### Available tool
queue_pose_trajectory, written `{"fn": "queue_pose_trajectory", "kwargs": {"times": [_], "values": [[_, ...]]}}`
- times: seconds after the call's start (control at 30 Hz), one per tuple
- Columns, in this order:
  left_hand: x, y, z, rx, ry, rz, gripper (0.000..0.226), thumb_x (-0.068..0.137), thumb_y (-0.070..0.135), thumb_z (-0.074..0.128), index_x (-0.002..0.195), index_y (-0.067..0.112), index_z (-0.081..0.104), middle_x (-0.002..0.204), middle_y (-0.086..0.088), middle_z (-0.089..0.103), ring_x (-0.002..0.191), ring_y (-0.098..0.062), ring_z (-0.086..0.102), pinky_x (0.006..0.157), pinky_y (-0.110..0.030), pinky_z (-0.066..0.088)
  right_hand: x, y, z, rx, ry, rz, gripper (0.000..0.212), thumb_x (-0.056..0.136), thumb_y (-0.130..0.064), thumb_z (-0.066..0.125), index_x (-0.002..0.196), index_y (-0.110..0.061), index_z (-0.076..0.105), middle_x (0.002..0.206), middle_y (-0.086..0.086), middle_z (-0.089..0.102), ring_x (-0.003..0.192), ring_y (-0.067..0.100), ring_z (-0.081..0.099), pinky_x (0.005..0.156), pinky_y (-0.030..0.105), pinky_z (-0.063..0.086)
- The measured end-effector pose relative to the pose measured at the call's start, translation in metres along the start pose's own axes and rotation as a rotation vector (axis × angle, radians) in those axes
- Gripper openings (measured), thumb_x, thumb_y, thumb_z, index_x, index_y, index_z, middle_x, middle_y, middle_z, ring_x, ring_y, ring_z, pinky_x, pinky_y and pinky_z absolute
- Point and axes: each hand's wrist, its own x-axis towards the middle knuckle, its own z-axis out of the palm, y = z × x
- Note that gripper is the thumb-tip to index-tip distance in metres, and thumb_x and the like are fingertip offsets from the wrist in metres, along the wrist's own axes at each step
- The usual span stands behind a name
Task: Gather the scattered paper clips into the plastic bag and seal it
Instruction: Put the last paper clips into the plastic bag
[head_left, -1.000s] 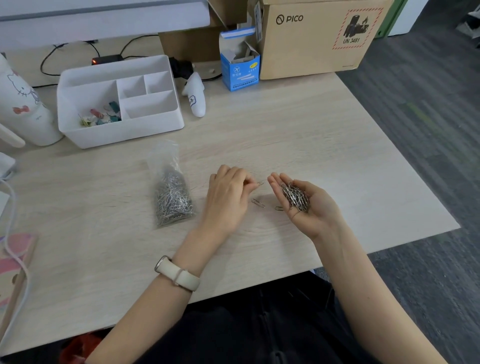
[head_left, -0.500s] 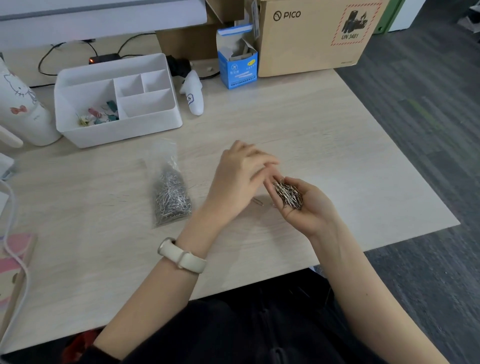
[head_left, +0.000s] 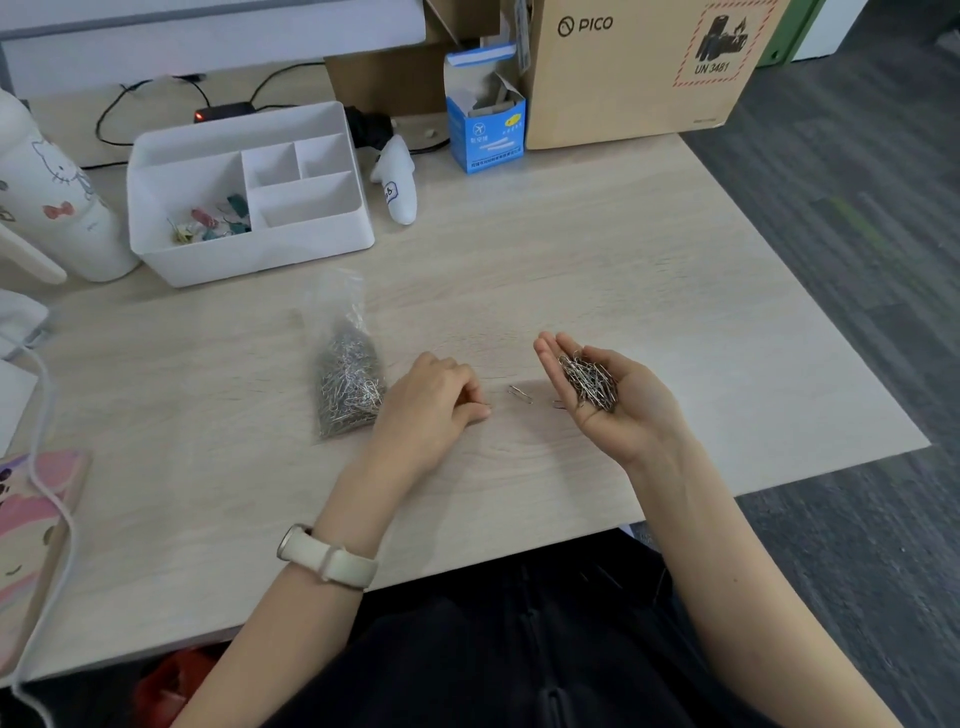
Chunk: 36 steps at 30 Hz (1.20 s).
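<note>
A clear plastic bag (head_left: 347, 374), part full of silver paper clips, lies on the desk with its mouth pointing away from me. My right hand (head_left: 631, 410) is cupped palm up, holding a heap of paper clips (head_left: 589, 382). My left hand (head_left: 434, 405) rests knuckles up on the desk just right of the bag, fingers curled down at the tabletop; whether it pinches a clip is hidden. One loose paper clip (head_left: 520, 394) lies between the hands. Another clip (head_left: 559, 404) peeks out beside my right palm.
A white divided organizer (head_left: 249, 244) holding coloured clips stands behind the bag. Further back are a blue box (head_left: 485, 137), a white controller (head_left: 399, 182) and a PICO carton (head_left: 634, 88). A white bottle (head_left: 49, 192) stands at left. The desk edge runs close on the right.
My left hand has left the right palm and dropped back to the desk beside the bag. My right hand has moved slightly right, still holding its heap of clips.
</note>
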Motion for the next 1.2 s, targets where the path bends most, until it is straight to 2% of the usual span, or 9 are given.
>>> {"fn": "queue_pose_trajectory", "kwargs": {"times": [0.07, 0.17, 0.33, 0.53, 0.67, 0.83, 0.97, 1.1, 1.2], "values": [[0.004, 0.01, 0.001, -0.06, 0.0, 0.074, 0.015, 0.079, 0.029, 0.068, 0.085, 0.017, 0.062, 0.081, 0.012, 0.054, 0.095, -0.016, 0.046, 0.077, -0.035, 0.041, -0.001, -0.002, -0.001, 0.009, -0.001, -0.011, 0.036, 0.093, 0.0, 0.037, 0.077, 0.018, 0.064, 0.085, 0.029, 0.068, 0.07, 0.04, 0.069, 0.075, 0.041, 0.054], [0.017, 0.021, 0.005, -0.047, -0.005, 0.15, 0.023, 0.078, 0.027, 0.068, 0.1, 0.02, 0.064, 0.086, 0.008, 0.062, 0.095, -0.015, 0.045, 0.076, -0.035, 0.041, -0.003, -0.006, -0.004, 0.017, 0.003, -0.027, 0.034, 0.093, 0.0, 0.036, 0.082, 0.017, 0.063, 0.085, 0.029, 0.068, 0.069, 0.04, 0.069, 0.074, 0.042, 0.054], [0.031, 0.02, 0.013, 0.044, -0.029, 0.182, 0.012, 0.079, 0.028, 0.067, 0.086, 0.017, 0.066, 0.088, 0.003, 0.064, 0.095, -0.018, 0.044, 0.073, -0.026, 0.029, -0.005, -0.014, -0.008, 0.032, 0.012, -0.054, 0.038, 0.094, 0.0, 0.036, 0.078, 0.018, 0.065, 0.085, 0.029, 0.068, 0.071, 0.039, 0.069, 0.075, 0.043, 0.054], [0.032, 0.014, 0.018, 0.161, -0.033, 0.272, 0.017, 0.086, 0.029, 0.06, 0.091, 0.013, 0.06, 0.1, -0.002, 0.058, 0.105, -0.022, 0.043, 0.083, -0.031, 0.032, -0.006, -0.019, -0.012, 0.045, 0.018, -0.069, 0.034, 0.094, 0.0, 0.036, 0.082, 0.017, 0.063, 0.085, 0.029, 0.068, 0.07, 0.039, 0.07, 0.075, 0.043, 0.055], [0.027, 0.016, 0.019, 0.004, 0.004, 0.293, 0.011, 0.085, 0.021, 0.061, 0.085, 0.011, 0.058, 0.086, 0.003, 0.059, 0.091, -0.018, 0.044, 0.08, -0.035, 0.039, -0.005, -0.02, -0.015, 0.051, 0.014, -0.057, 0.043, 0.094, 0.0, 0.036, 0.071, 0.018, 0.067, 0.084, 0.029, 0.068, 0.07, 0.04, 0.069, 0.074, 0.043, 0.055], [0.031, 0.051, 0.008, -0.309, 0.174, 0.454, 0.012, 0.082, 0.023, 0.06, 0.079, 0.012, 0.059, 0.08, 0.011, 0.054, 0.083, -0.01, 0.042, 0.075, -0.024, 0.036, -0.003, -0.018, -0.019, 0.002, 0.02, -0.018, 0.044, 0.096, -0.005, 0.035, 0.074, 0.013, 0.069, 0.081, 0.025, 0.069, 0.067, 0.034, 0.07, 0.069, 0.037, 0.056], [0.044, 0.068, 0.011, -0.267, 0.176, 0.525, 0.01, 0.075, 0.025, 0.068, 0.077, 0.016, 0.063, 0.075, 0.007, 0.062, 0.085, -0.009, 0.042, 0.079, -0.03, 0.032, -0.008, -0.016, -0.013, -0.027, 0.022, 0.009, 0.034, 0.095, -0.007, 0.036, 0.078, 0.008, 0.061, 0.072, 0.021, 0.069, 0.062, 0.028, 0.07, 0.058, 0.032, 0.058], [0.05, 0.074, 0.014, -0.232, 0.174, 0.466, 0.03, 0.074, 0.038, 0.064, 0.097, 0.02, 0.064, 0.088, 0.007, 0.063, 0.092, -0.009, 0.044, 0.079, -0.029, 0.031, -0.008, -0.019, -0.013, -0.005, -0.016, 0.017, 0.04, 0.094, -0.005, 0.037, 0.073, 0.011, 0.067, 0.08, 0.022, 0.07, 0.067, 0.029, 0.071, 0.058, 0.032, 0.059], [0.049, 0.068, 0.013, -0.356, 0.303, 0.348, 0.023, 0.083, 0.023, 0.059, 0.104, 0.016, 0.062, 0.092, 0.001, 0.062, 0.088, -0.016, 0.053, 0.079, -0.028, 0.039, -0.006, -0.024, -0.016, 0.029, -0.009, -0.008, 0.038, 0.093, -0.003, 0.038, 0.078, 0.015, 0.066, 0.087, 0.026, 0.069, 0.071, 0.036, 0.07, 0.071, 0.041, 0.056]]}}
